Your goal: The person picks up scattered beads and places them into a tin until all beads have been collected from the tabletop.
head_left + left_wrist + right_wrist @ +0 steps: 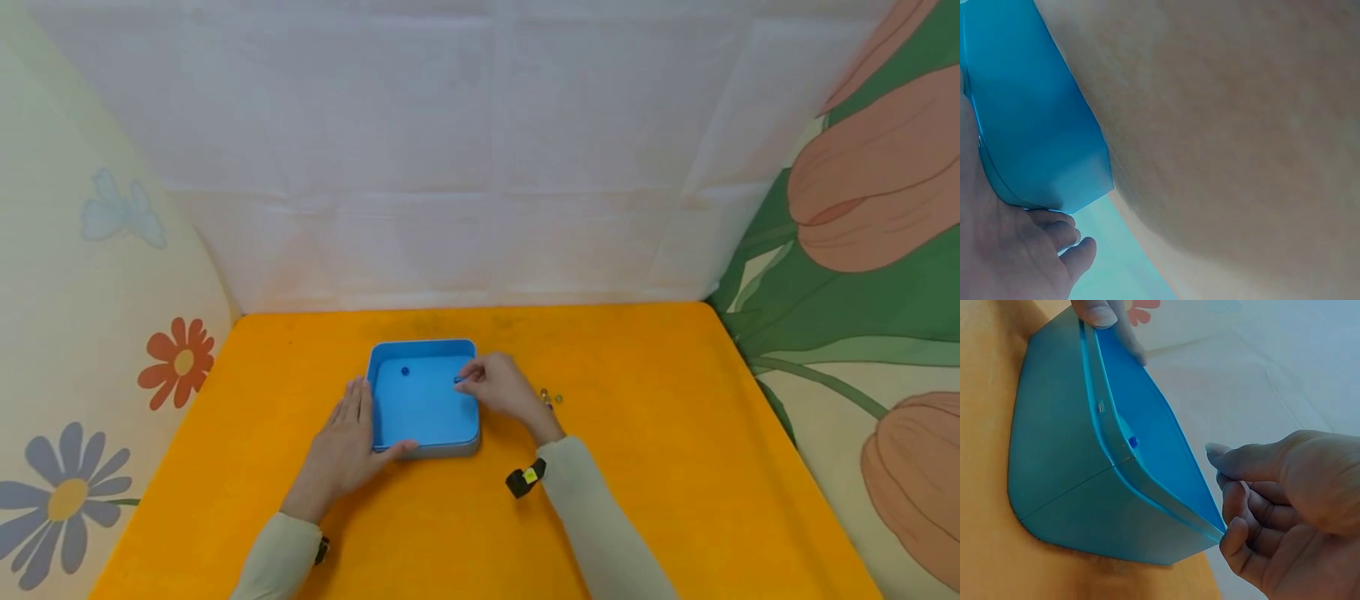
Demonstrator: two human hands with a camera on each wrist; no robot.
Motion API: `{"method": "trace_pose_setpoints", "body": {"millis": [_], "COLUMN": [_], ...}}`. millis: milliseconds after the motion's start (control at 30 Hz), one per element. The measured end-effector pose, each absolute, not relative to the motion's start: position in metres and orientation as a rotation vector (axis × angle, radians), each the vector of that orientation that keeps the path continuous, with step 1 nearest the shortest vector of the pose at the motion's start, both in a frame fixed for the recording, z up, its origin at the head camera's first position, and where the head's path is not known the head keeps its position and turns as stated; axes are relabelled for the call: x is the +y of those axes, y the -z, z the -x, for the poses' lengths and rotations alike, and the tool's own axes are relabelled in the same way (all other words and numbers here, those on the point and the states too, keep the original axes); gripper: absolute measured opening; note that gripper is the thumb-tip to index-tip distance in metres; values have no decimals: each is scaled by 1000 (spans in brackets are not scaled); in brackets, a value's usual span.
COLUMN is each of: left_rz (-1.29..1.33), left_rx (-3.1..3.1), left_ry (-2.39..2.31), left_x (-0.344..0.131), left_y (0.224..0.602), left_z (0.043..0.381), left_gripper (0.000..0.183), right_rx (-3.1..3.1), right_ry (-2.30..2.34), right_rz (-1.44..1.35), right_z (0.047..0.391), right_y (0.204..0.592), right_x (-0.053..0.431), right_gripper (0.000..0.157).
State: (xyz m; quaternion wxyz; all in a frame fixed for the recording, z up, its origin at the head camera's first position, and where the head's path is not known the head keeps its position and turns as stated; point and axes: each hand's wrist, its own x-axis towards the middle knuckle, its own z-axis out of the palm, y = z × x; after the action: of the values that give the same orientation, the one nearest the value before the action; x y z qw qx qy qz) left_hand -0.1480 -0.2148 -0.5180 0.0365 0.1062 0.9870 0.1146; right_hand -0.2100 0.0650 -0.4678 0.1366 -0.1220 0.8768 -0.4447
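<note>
A blue square box [424, 421], open at the top, stands on the orange tabletop. My left hand [341, 446] lies against its left wall with fingers straight, the thumb stretched along the front rim. Over the box's right side, my right hand [498, 387] pinches a small blue marble [457, 380] between thumb and fingertips. In the right wrist view the fingertips hide that marble. Another dark blue marble [405, 371] lies on the box floor toward the back left. The left wrist view shows the box wall [1035, 112] close against the palm.
To the right of the box, partly behind the right wrist, several small marbles lie on the table, among them an amber one [544, 393] and a green one [558, 399]. A white sheet [450, 167] hangs behind the table; flowered cloths flank it.
</note>
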Motion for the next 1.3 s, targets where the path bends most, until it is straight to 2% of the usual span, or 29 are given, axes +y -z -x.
{"method": "trace_pose_setpoints", "body": {"millis": [567, 1300], "left_rz": [-328, -322], "left_rx": [3028, 3016], "left_ry": [-364, -381], "left_x": [-217, -214], "left_y": [513, 513], "left_z": [146, 146], "left_gripper": [134, 134], "right_rx": [2534, 2488], "right_ry": [1292, 1286], "right_rz": [429, 430], "right_z": [236, 251], "right_y": [463, 459], "right_x": [47, 35], "right_gripper": [15, 17]}}
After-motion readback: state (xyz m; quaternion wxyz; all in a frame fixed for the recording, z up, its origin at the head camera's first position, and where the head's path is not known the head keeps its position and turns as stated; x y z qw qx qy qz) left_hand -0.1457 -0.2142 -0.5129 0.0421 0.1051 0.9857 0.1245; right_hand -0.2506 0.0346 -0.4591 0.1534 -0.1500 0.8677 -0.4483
